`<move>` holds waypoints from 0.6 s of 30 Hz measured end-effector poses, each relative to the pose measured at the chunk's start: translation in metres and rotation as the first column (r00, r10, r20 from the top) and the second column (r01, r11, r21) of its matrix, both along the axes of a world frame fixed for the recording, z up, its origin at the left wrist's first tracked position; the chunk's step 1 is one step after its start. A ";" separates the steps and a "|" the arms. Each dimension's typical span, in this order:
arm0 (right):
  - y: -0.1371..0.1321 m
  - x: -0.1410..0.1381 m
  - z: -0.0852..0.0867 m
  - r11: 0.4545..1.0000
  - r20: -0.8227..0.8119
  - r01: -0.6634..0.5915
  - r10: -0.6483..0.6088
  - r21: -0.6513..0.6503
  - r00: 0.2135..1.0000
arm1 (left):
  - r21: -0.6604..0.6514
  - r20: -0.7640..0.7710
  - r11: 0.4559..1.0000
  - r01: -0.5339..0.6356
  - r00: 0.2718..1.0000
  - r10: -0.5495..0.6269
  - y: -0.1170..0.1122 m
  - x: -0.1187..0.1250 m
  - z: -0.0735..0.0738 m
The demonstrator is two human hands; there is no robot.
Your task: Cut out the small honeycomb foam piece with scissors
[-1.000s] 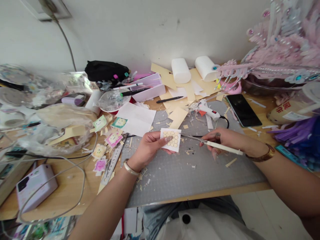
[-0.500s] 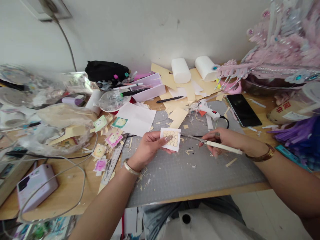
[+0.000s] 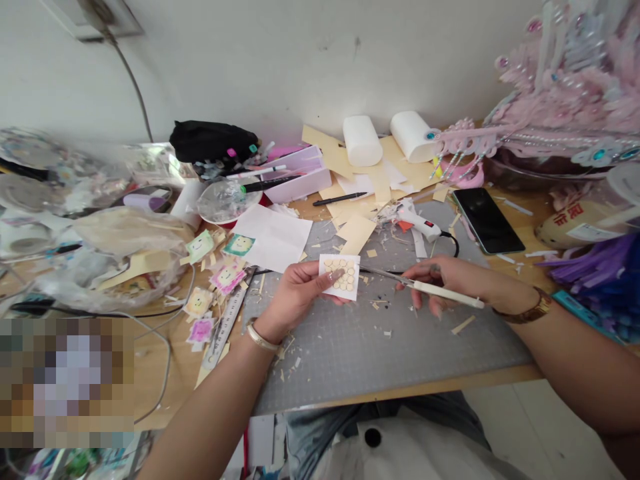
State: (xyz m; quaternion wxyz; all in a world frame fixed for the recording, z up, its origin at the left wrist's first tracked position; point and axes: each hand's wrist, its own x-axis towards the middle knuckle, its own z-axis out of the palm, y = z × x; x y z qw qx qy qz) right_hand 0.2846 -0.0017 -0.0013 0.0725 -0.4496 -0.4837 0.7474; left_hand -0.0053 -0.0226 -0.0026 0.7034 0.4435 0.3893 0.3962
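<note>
Pinching a small white card (image 3: 340, 275) printed with rows of tan circles, the left hand (image 3: 300, 293) holds it up over the grey cutting mat (image 3: 380, 347), thumb pressed on its face. The right hand (image 3: 450, 280) is closed around a slim craft tool (image 3: 423, 285) with a white handle, its metal tip reaching to the card's right edge. Both hover near the mat's far middle. Behind them lie a white glue gun (image 3: 417, 223) and a black phone (image 3: 487, 220) toward the far right corner; a steel ruler (image 3: 225, 323) lies along the mat's left edge.
</note>
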 end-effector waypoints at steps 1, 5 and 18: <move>0.000 -0.001 0.001 1.000 0.009 -0.004 0.004 0.015 1.000 | 0.002 0.002 1.000 -0.004 1.000 0.004 0.000 0.000 0.000; -0.002 -0.001 0.002 0.996 0.034 -0.037 0.034 0.079 0.999 | 0.008 0.008 1.000 -0.022 1.000 0.022 0.000 0.000 0.001; -0.004 -0.006 0.007 0.959 0.052 -0.012 -0.003 0.284 0.999 | 0.034 -0.023 0.998 -0.043 0.999 0.044 -0.001 0.000 0.002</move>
